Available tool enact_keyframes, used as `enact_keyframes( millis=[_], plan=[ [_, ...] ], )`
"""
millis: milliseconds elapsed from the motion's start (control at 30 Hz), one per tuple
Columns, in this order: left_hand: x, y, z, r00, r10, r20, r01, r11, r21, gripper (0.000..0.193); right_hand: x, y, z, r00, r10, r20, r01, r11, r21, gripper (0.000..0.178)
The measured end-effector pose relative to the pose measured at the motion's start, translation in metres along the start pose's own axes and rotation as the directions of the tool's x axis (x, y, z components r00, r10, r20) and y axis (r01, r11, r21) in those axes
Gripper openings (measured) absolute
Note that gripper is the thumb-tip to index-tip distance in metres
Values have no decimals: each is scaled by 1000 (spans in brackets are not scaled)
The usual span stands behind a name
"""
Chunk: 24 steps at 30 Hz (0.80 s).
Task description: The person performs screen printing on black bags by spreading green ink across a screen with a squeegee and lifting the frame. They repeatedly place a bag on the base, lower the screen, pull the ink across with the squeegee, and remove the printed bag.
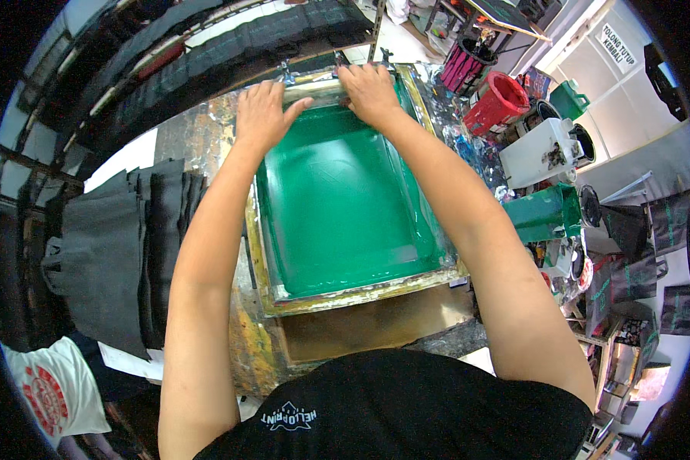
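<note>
Squeegee [316, 95], seemingly under left [262, 115], right hands [370, 93]

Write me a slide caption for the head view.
Left hand and right hand grip a bar across the far end of a green-coated framed screen, dark sheets stacked at left.

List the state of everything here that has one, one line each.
Left hand: curled on the pale bar.
Right hand: curled on the same bar.
Screen frame: lying over the table, green-smeared inside.
Black sheets: stacked.
Red bucket: open.
Green container: open.
</note>
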<state>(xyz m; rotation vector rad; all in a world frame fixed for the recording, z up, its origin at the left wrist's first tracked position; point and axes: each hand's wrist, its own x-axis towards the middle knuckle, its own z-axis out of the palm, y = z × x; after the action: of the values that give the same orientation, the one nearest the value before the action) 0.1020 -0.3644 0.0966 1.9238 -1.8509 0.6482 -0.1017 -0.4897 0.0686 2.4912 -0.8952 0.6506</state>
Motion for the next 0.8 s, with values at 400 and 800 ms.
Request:
enact_keyframes(
  millis=[400,800],
  plan=[
    [-49,18,2,996,53,-78,-45,994,101,55,-46,-13,-38,990,-47,133,50,998,-22,53],
    [-177,96,-101,998,53,-37,-53,999,-1,53,-178,-66,-154,990,-54,133,45,996,72,20]
  ],
)
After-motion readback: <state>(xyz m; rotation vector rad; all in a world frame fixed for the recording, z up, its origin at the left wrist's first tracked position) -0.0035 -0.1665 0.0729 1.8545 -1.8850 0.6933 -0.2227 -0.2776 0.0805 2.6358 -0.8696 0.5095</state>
